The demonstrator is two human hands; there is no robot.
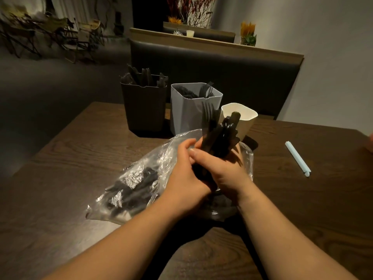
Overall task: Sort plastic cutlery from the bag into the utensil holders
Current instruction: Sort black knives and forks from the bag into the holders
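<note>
A clear plastic bag (139, 184) of black cutlery lies on the dark wooden table (70, 158). Above its mouth both hands grip one bundle of black cutlery (220, 136), fork tines and handles sticking up. My left hand (184, 174) wraps the bundle from the left, my right hand (222, 174) from the right. Behind stand three holders: a dark one (144, 110) with black utensils, a white one (185, 112) with forks, and a tan one (249, 124) whose inside I cannot see.
A pale blue pen (297, 158) lies on the table to the right. A dark padded bench back (222, 73) runs behind the table. Part of another person's hand (371, 142) shows at the right edge. Folding chairs stand far left.
</note>
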